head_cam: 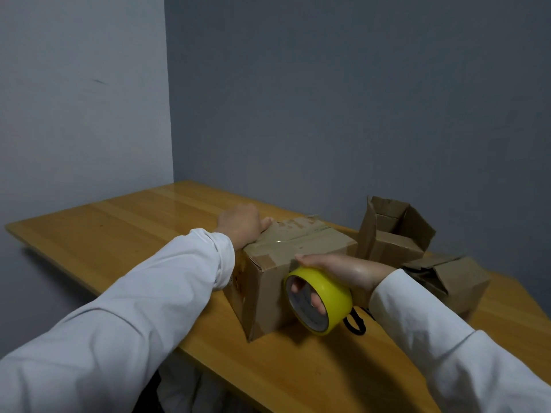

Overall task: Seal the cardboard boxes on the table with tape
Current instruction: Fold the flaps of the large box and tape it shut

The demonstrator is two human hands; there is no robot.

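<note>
A closed cardboard box (286, 248) lies on the wooden table (125, 231), with clear tape along its top seam. My left hand (243, 225) rests on the box's far left top edge, thumb on the top and fingers down its far side. My right hand (343, 271) grips a yellow tape roll (325, 296), fingers through its core, thumb on the outer rim. The roll is against the box's near right side.
Behind, to the right, stands a small cardboard box (393, 231) with its flaps open. Another cardboard box (453, 278) with loose flaps sits at the right. A black loop (356, 324) lies on the table under the roll. Walls close the back and left.
</note>
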